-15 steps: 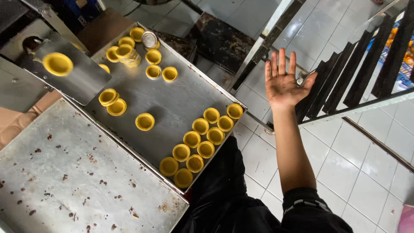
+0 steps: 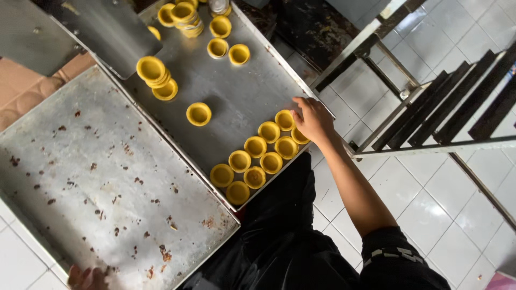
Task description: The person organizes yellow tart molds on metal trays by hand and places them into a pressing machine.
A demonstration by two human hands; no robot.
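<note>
1. The right hand (image 2: pixel 313 119) is being lowered, palm down, onto the near right corner of a metal tray (image 2: pixel 244 94). Its fingers are loosely curled over the yellow cups (image 2: pixel 262 153) there. Whether a cup is actually being gripped cannot be told, since the fingertips are being hidden by the hand itself.
2. The yellow cups are being shown as small, round, shallow moulds with thin raised rims and glossy hollows. About ten of them are being kept in two close diagonal rows along the tray's near right edge, touching one another.
3. A single cup (image 2: pixel 199 114) is being shown alone near the tray's middle. A short stack (image 2: pixel 152 72) is lying further left, and more cups (image 2: pixel 184 15) are being piled at the far end.
4. The tray is being seen as dull grey sheet metal, rectangular, with a low upturned rim.
5. A second, larger tray (image 2: pixel 102 177) is lying just beside it on the left. Its flat surface is being marked by brown specks and pale smears.
6. The left hand (image 2: pixel 86 278) is being cut off by the lower edge of the view at that tray's near corner, so its grip cannot be told.
7. White floor tiles (image 2: pixel 430 198) are being seen on the right.
</note>
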